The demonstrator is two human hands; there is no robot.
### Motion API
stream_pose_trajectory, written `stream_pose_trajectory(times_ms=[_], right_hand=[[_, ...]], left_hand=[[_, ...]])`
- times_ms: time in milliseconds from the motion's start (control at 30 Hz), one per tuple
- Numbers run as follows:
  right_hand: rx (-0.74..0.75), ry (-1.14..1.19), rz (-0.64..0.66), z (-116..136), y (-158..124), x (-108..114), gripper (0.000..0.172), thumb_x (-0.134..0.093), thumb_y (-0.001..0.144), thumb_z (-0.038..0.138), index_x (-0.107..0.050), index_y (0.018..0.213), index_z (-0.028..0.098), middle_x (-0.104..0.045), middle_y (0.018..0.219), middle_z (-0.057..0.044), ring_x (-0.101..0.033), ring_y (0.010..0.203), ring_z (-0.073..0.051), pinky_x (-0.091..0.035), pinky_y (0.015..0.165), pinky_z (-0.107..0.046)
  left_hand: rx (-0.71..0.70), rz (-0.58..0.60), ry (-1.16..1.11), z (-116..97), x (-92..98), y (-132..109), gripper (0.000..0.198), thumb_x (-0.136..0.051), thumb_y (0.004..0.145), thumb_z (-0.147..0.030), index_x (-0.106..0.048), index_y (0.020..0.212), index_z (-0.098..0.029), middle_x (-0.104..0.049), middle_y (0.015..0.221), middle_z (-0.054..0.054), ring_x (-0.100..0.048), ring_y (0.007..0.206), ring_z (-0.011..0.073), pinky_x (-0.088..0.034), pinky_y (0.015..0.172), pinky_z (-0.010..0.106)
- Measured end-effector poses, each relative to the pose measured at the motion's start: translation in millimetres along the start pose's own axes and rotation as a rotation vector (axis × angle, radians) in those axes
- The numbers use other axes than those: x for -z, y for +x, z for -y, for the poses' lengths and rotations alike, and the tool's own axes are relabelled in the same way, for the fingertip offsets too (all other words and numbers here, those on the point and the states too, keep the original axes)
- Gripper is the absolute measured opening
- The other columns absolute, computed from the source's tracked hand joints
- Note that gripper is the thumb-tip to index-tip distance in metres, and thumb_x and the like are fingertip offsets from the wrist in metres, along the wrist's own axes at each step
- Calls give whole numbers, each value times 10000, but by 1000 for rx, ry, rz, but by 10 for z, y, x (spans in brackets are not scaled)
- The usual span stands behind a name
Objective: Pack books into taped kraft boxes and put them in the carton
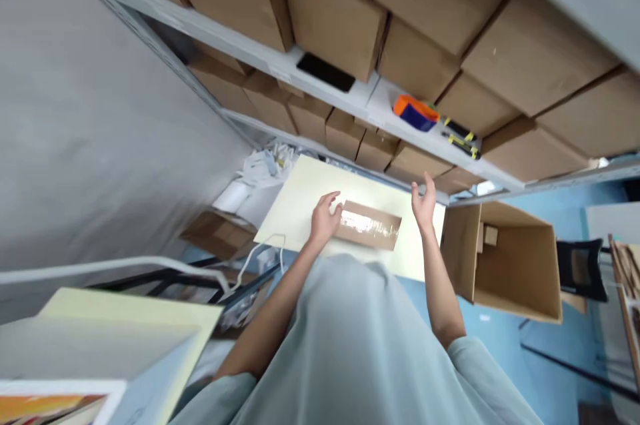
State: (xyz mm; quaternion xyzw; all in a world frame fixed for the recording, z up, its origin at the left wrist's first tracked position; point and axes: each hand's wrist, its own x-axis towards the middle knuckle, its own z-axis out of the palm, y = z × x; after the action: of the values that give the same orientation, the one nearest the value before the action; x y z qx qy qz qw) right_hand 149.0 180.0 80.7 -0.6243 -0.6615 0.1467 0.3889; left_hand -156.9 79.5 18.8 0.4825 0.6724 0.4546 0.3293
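Note:
A long brown cardboard box (369, 225) with shiny clear tape along its top lies on a cream-coloured table (310, 178) in front of me. At the box's left end is my left hand (326, 217), fingers curved and apart; whether the thumb touches the box I cannot tell. My right hand (425, 201) is raised to the right of the box, apart from it, with the thumb and fingers spread and nothing in them.
Cardboard boxes (330, 18) fill the shelves behind the table. On a shelf edge (280, 68) lie a black flat object (326, 72), an orange and blue tape dispenser (416, 112) and black-yellow cutters (461, 138). A large open carton (515, 265) stands right; a white cable (257, 248) hangs left.

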Motion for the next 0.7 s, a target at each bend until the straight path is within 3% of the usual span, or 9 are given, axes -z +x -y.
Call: stream_pose_trajectory(times_ms=[133,200,267,367,567,700], right_hand=[[-345,92,79,-109,-1410,126,624,-481,1084,585,-625,1511,154,-653,1556,-211,-607,1476,-317,-461,1268,-552],[-479,138,99,-95,-1848,142,670,-480,1074,623,-621,1522,146,-648,1567,-217,-625,1461,-323,-498,1238,-542],[-573,184,125,-76,-2088,107,718,-472,1067,660,-599,1552,144,-626,1597,-214,-625,1466,-326,-517,1225,-530],[-639,233,185,-61,-2159,-20,786,-435,1067,690,-527,1615,134,-583,1648,-199,-598,1505,-314,-501,1250,-494],[-683,84,351,-120,-1938,-294,911,-422,1063,716,-308,1718,93,-478,1723,-223,-489,1598,-346,-447,1285,-507],[-693,99,393,-186,-1884,-398,889,-450,1063,743,-315,1696,133,-613,1613,-203,-624,1474,-328,-522,1205,-445]], left_hand=[[224,37,37,554,144,-527,433,-634,978,-290,-676,1392,-171,-720,1440,179,-743,1279,297,-579,1187,507],[272,77,39,669,148,-656,464,-640,995,-347,-656,1424,-169,-704,1480,185,-725,1329,301,-553,1220,502],[299,130,42,693,94,-678,500,-646,1004,-398,-642,1446,-164,-695,1501,190,-707,1365,306,-528,1246,502],[321,225,41,604,-60,-572,575,-652,1012,-461,-604,1498,-156,-679,1530,197,-668,1422,313,-503,1264,499],[360,314,263,219,-351,-407,694,-719,966,-596,-583,1496,-170,-724,1450,196,-682,1375,386,-529,1199,525],[395,303,378,86,-469,-437,797,-811,848,-715,-595,1401,-182,-749,1372,209,-712,1298,428,-571,1098,518]])
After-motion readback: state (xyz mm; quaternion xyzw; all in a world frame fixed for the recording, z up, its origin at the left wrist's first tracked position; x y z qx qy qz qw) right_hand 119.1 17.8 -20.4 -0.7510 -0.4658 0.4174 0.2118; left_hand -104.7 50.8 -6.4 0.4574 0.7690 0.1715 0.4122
